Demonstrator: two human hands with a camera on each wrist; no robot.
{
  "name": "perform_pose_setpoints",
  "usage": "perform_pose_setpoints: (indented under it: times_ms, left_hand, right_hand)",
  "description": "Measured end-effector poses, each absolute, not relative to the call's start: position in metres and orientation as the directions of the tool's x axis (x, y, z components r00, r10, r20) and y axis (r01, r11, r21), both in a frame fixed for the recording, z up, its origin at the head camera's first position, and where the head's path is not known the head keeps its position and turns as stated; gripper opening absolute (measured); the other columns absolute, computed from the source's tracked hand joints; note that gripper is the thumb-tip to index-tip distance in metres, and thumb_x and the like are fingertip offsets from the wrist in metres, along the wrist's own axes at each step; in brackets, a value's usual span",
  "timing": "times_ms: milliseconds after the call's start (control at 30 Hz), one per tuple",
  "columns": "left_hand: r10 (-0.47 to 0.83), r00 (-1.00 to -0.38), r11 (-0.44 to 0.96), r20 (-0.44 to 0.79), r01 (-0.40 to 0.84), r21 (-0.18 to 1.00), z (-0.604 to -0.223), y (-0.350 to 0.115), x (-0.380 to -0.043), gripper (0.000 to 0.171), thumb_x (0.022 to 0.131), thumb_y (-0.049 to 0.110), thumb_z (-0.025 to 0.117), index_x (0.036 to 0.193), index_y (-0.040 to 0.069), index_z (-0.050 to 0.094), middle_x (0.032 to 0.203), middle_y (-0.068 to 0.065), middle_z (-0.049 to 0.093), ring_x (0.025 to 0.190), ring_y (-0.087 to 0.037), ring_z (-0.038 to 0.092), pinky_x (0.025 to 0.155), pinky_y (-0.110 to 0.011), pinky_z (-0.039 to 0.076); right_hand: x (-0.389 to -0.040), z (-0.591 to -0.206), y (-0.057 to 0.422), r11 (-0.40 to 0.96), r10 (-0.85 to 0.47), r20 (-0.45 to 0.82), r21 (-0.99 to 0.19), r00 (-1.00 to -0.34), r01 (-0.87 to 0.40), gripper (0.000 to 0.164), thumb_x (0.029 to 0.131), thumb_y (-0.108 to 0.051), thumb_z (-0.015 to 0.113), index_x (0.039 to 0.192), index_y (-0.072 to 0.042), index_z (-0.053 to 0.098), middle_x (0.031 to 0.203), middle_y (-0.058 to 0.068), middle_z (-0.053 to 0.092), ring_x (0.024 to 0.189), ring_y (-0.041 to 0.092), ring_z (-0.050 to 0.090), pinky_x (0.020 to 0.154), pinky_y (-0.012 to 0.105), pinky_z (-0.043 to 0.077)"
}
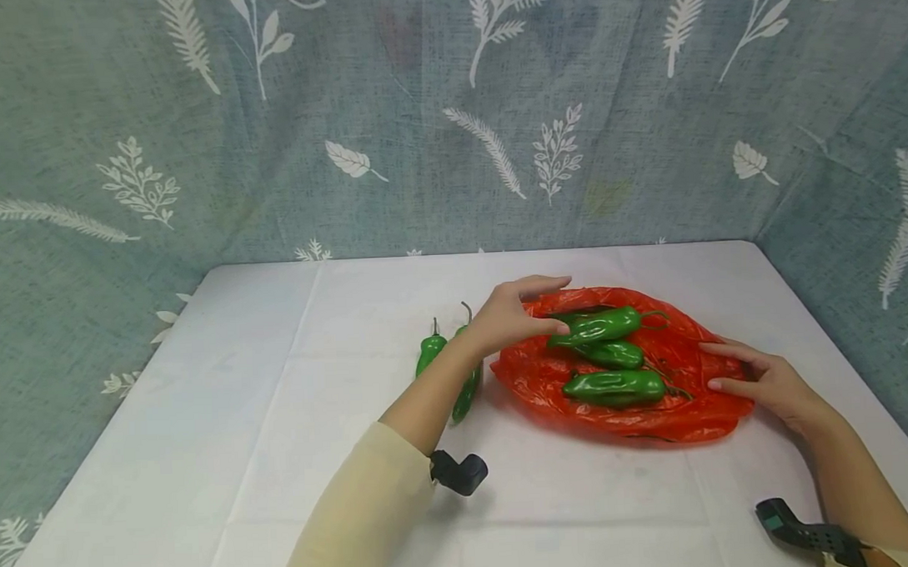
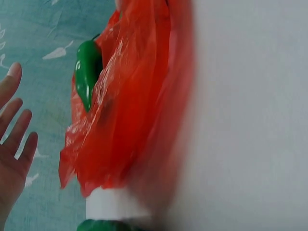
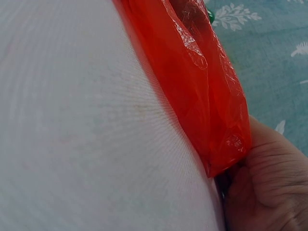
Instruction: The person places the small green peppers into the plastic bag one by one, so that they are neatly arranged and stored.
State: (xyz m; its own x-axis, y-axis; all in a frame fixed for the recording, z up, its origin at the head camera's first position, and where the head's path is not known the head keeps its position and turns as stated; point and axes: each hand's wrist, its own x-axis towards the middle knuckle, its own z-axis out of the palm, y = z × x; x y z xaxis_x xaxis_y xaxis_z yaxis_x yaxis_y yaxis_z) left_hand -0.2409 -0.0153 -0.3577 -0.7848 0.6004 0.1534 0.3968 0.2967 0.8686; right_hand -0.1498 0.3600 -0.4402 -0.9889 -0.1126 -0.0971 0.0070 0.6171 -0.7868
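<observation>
A red plastic bag [image 1: 528, 381] lies spread on the table, with several green peppers [image 1: 615, 386] on it. My left hand [image 1: 503, 315] is at the bag's left side, thumb and fingers apart, close beside the topmost pepper [image 1: 601, 326]. In the left wrist view its fingers [image 2: 18, 132] are spread with nothing between them. At the opposite end my right hand [image 1: 776, 381] rests on the bag's edge, thumb and forefinger extended and apart. The right wrist view shows the bag's corner [image 3: 226, 139] against this hand; its fingertips are hidden behind the plastic.
Two more green peppers lie on the white tablecloth [image 1: 340, 454] left of the bag: one [image 1: 430, 349] beyond my left forearm, the other [image 1: 467, 393] partly behind it. A grey-green leaf-patterned cloth [image 1: 421, 193] hangs behind the table and along its sides.
</observation>
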Motion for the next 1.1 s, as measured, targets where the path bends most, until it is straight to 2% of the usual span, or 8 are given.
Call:
perform_pose_setpoints:
  times_ms: [67, 133, 467, 833, 900, 967, 1067, 1100]
  left_hand:
    - [0.592, -0.793, 0.304, 0.146, 0.388, 0.87, -0.356, -0.021, -0.239, 0.062, 0.077, 0.022, 0.079, 0.135, 0.02, 0.055, 0.135, 0.005, 0.055, 0.124, -0.012, 0.049, 0.105, -0.041, 0.039]
    - [0.587, -0.798, 0.311, 0.136, 0.377, 0.872, -0.355, -0.027, -0.237, 0.063, 0.077, 0.023, 0.079, 0.135, 0.021, 0.055, 0.135, 0.005, 0.055, 0.125, -0.013, 0.049, 0.105, -0.043, 0.039]
    - [0.595, -0.791, 0.342, 0.143, 0.41, 0.846, -0.346, -0.05, -0.225, 0.065, 0.075, 0.023, 0.081, 0.135, 0.02, 0.055, 0.135, 0.006, 0.055, 0.123, -0.011, 0.05, 0.104, -0.036, 0.04]
    - [0.541, -0.828, 0.371, 0.148, 0.393, 0.841, -0.345, -0.078, -0.204, 0.066, 0.075, 0.021, 0.081, 0.135, 0.024, 0.054, 0.136, 0.009, 0.054, 0.127, -0.014, 0.046, 0.104, -0.046, 0.039]
    - [0.523, -0.838, 0.366, 0.157, 0.387, 0.846, -0.347, -0.085, -0.199, 0.066, 0.075, 0.02, 0.08, 0.136, 0.025, 0.054, 0.135, 0.009, 0.054, 0.126, -0.014, 0.047, 0.104, -0.048, 0.038]
    - [0.507, -0.844, 0.357, 0.174, 0.39, 0.849, -0.35, -0.093, -0.195, 0.066, 0.075, 0.018, 0.08, 0.136, 0.025, 0.054, 0.135, 0.008, 0.055, 0.128, -0.015, 0.046, 0.105, -0.051, 0.037]
    - [0.477, -0.86, 0.369, 0.18, 0.382, 0.848, -0.355, -0.103, -0.189, 0.067, 0.075, 0.019, 0.081, 0.136, 0.026, 0.053, 0.135, 0.008, 0.055, 0.132, -0.015, 0.041, 0.106, -0.052, 0.034]
    - [0.468, -0.865, 0.375, 0.18, 0.379, 0.846, -0.356, -0.107, -0.188, 0.068, 0.074, 0.02, 0.081, 0.136, 0.027, 0.053, 0.135, 0.008, 0.055, 0.132, -0.015, 0.04, 0.107, -0.053, 0.033]
  right_hand:
    - [-0.149, -0.441, 0.36, 0.616, -0.116, -0.089, -0.788, -0.989, -0.001, 0.055, 0.09, -0.026, 0.064, 0.141, -0.017, 0.045, 0.151, 0.025, 0.024, 0.135, 0.046, 0.021, 0.09, 0.011, 0.04]
    - [-0.149, -0.442, 0.359, 0.613, -0.121, -0.077, -0.79, -0.99, -0.013, 0.055, 0.09, -0.025, 0.064, 0.141, -0.016, 0.046, 0.151, 0.023, 0.026, 0.135, 0.043, 0.023, 0.08, 0.001, 0.034]
    - [-0.148, -0.443, 0.359, 0.6, -0.128, -0.076, -0.8, -0.989, -0.016, 0.055, 0.091, -0.024, 0.064, 0.141, -0.016, 0.045, 0.153, 0.02, 0.025, 0.137, 0.039, 0.022, 0.08, 0.001, 0.035]
    - [-0.149, -0.44, 0.359, 0.612, -0.121, -0.094, -0.791, -0.988, 0.0, 0.057, 0.089, -0.027, 0.065, 0.141, -0.014, 0.045, 0.15, 0.028, 0.025, 0.133, 0.048, 0.022, 0.078, 0.001, 0.035]
    - [-0.15, -0.44, 0.358, 0.611, -0.121, -0.094, -0.792, -0.988, 0.0, 0.057, 0.089, -0.027, 0.065, 0.141, -0.014, 0.045, 0.15, 0.028, 0.024, 0.134, 0.048, 0.021, 0.092, 0.016, 0.042]
    - [-0.15, -0.44, 0.358, 0.611, -0.118, -0.098, -0.792, -0.988, 0.006, 0.056, 0.09, -0.027, 0.065, 0.141, -0.015, 0.045, 0.151, 0.026, 0.024, 0.135, 0.047, 0.02, 0.103, 0.037, 0.041]
    - [-0.15, -0.44, 0.358, 0.605, -0.115, -0.1, -0.796, -0.988, 0.01, 0.057, 0.09, -0.027, 0.065, 0.141, -0.016, 0.045, 0.152, 0.023, 0.023, 0.136, 0.047, 0.019, 0.1, 0.067, 0.028]
    - [-0.15, -0.44, 0.358, 0.605, -0.114, -0.099, -0.796, -0.988, 0.01, 0.056, 0.09, -0.027, 0.064, 0.141, -0.016, 0.045, 0.153, 0.022, 0.023, 0.136, 0.046, 0.019, 0.101, 0.066, 0.028]
